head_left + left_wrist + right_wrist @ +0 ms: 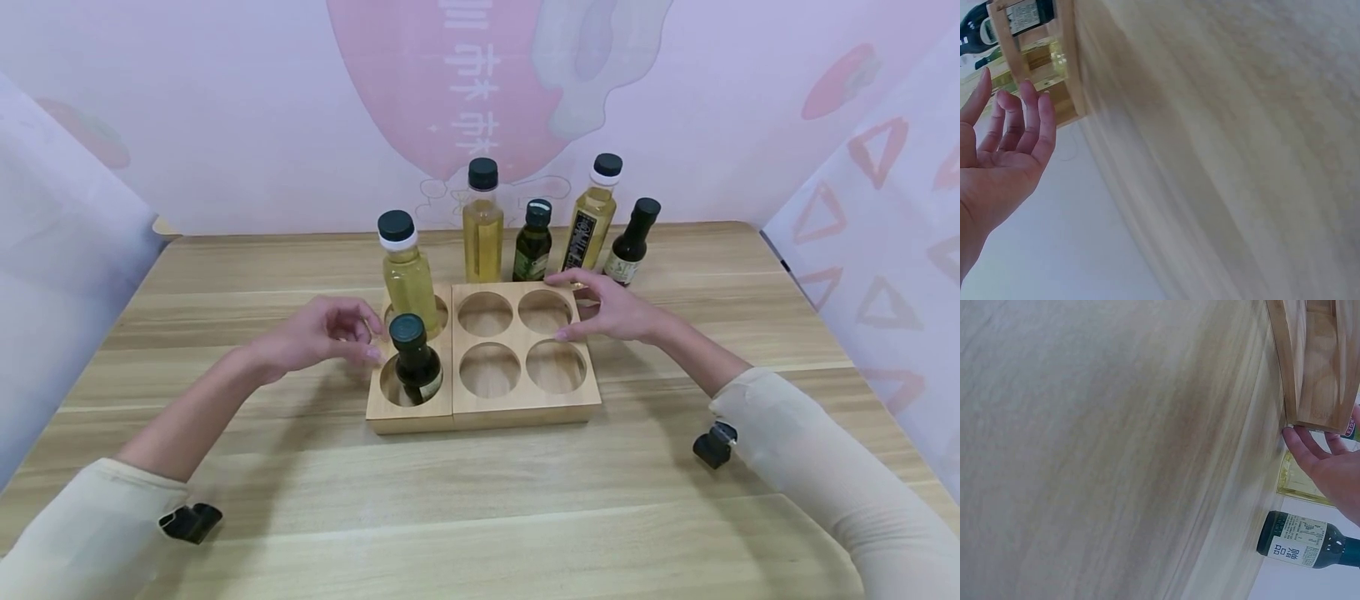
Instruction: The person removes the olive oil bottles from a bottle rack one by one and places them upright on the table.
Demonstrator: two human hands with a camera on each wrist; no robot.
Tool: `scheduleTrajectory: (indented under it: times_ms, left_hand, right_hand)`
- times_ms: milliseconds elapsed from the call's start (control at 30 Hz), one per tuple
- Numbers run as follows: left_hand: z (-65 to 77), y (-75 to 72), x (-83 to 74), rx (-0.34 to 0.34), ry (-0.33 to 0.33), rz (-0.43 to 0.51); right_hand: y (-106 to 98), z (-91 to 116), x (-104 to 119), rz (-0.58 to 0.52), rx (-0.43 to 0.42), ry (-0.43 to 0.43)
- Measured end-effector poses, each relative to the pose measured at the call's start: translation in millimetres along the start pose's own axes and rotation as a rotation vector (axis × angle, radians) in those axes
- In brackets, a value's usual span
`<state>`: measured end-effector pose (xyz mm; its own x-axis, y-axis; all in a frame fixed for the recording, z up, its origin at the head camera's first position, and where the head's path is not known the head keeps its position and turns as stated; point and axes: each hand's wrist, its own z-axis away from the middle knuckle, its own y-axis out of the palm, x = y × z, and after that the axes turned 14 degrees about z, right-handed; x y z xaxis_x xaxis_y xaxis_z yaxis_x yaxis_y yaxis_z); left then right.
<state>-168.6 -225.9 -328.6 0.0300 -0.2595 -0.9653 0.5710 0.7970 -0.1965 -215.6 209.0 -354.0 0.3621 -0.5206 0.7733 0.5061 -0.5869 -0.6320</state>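
Note:
A light wooden rack [525,412] with round holes lies on the table, a seam dividing its two-hole left part from its four-hole right part. In the left part, a bottle of yellow oil [410,287] stands in the back hole and a dark bottle [417,367] in the front one. My left hand [318,333] is beside the rack's left edge, fingers loosely bent and holding nothing; its palm [1004,175] shows in the left wrist view. At the right end, my right hand [611,308] rests against the rack, its extended fingertips touching the end wall [1322,412].
Behind the rack stand two yellow oil bottles, one plain [483,237] and one with a black label [581,242]. A small dark green bottle [532,250] is between them, and a dark bottle with a pale label [630,250] stands at right. A printed backdrop [262,125] rises behind the table.

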Motion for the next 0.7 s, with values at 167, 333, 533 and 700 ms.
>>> scheduleTrajectory:
  times_ms: [167, 333, 533, 700]
  left_hand:
    - [1.2, 2.9, -8.3, -0.008, 0.12, -0.035]
    - [2.3, 8.5, -16.4, 0.037, 0.209, -0.025]
    - [3.9, 15.1, -24.3, 0.096, 0.26, -0.06]
    - [3.9, 20.8, -27.2, 0.113, 0.258, -0.052]
  right_hand:
    - [0, 0, -2, 0.0, -0.002, -0.004]
    - [0, 0, -2, -0.003, 0.0, -0.008]
    - [0, 0, -3, -0.001, 0.0, -0.011]
    - [0, -1, -3, -0.011, 0.002, -0.006]
